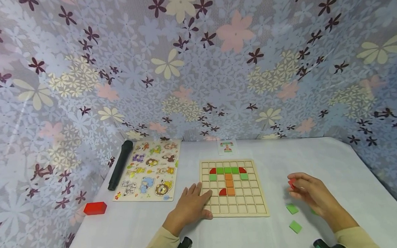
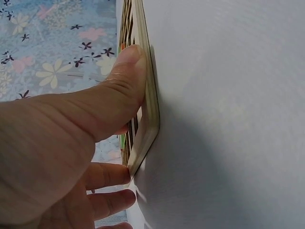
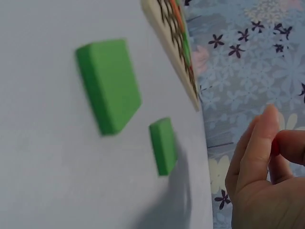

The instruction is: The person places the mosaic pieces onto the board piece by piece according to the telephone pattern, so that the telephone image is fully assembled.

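On the left edge of a wooden grid board (image 1: 261, 209) rests my left hand (image 1: 191, 206), fingers extended. In the left wrist view its thumb (image 2: 126, 71) lies over the board's rim. Several red, green and orange pieces sit in the grid, forming a bar with an orange column (image 1: 229, 184) and a red quarter-round (image 1: 223, 192) beside its foot. To the right of the board, my right hand (image 1: 313, 194) pinches a small red piece (image 1: 292, 183) above the table; its fingers mostly hide the piece. Beneath and near that hand lie green square tiles (image 1: 295, 226), one partly covered.
A pattern card (image 1: 226, 147) lies behind the board. At the left are an animal puzzle board (image 1: 148, 190), a black tube (image 1: 120, 165) and a red block (image 1: 95, 208). Flowered cloth (image 1: 196, 83) hangs behind the white table (image 1: 139, 224).
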The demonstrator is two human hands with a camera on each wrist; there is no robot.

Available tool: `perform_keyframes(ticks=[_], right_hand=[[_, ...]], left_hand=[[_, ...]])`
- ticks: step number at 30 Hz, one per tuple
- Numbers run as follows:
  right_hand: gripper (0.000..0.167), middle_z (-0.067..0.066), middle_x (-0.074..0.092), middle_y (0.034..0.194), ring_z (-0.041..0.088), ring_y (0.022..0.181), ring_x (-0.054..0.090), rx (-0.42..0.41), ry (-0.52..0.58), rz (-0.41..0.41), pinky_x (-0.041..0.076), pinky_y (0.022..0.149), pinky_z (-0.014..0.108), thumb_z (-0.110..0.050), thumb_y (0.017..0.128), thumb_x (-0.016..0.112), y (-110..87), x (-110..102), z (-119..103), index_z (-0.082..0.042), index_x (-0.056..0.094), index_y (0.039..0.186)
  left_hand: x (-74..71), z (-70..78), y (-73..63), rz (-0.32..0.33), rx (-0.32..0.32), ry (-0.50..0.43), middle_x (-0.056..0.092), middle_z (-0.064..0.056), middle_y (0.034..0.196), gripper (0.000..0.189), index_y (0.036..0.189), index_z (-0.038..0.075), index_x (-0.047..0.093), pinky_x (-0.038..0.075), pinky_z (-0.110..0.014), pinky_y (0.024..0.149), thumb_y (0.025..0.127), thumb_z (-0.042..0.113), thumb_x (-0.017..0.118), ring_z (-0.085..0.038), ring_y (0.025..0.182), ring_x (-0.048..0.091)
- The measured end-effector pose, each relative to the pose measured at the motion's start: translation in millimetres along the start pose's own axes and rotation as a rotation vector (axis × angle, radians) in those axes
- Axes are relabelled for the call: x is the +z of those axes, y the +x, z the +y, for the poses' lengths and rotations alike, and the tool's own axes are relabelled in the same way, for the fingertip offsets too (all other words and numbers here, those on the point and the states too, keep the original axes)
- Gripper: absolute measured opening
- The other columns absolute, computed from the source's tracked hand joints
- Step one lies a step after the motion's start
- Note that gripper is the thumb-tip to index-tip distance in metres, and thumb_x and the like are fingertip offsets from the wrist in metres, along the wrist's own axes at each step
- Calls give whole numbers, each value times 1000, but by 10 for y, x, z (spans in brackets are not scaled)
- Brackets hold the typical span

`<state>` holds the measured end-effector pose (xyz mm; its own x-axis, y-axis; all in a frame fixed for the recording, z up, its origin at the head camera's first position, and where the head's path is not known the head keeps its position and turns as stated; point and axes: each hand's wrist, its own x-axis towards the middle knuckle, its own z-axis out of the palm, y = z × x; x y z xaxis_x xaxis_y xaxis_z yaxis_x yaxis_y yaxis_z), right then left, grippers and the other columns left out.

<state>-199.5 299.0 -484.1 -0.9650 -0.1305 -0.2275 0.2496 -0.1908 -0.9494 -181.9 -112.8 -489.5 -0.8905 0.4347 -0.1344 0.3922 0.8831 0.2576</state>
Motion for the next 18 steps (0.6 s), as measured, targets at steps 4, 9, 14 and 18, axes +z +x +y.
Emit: perform_keyframes(ticks=[4,9,14,18], right_hand=[[24,1,63,101,11,84,67,-20,12,4,61,74,23,-5,102,57,21,67,-16,-20,74,111],[23,2,67,100,12,83,69,-47,61,19,61,76,23,-4,102,60,61,136,-3,-19,77,106],[26,1,70,101,11,84,70,-48,132,21,61,78,22,-2,101,60,96,186,1,-18,80,102],[29,-1,71,104,11,90,72,-45,168,7,60,85,25,3,99,61,110,224,-8,-18,80,104]], left_hand=[[-8,6,-10,-1,-2,5,35,-21,162,80,150,21,52,27,-59,120,81,50,78,-41,149,33],[-4,4,-11,-1,-2,11,35,-21,162,80,150,21,52,28,-59,120,80,51,77,-41,149,33],[1,3,-13,2,3,13,35,-21,161,80,150,21,53,28,-60,120,80,51,77,-42,149,33],[0,1,-10,2,1,12,35,-21,161,81,150,21,53,28,-60,120,80,51,77,-42,149,33]])
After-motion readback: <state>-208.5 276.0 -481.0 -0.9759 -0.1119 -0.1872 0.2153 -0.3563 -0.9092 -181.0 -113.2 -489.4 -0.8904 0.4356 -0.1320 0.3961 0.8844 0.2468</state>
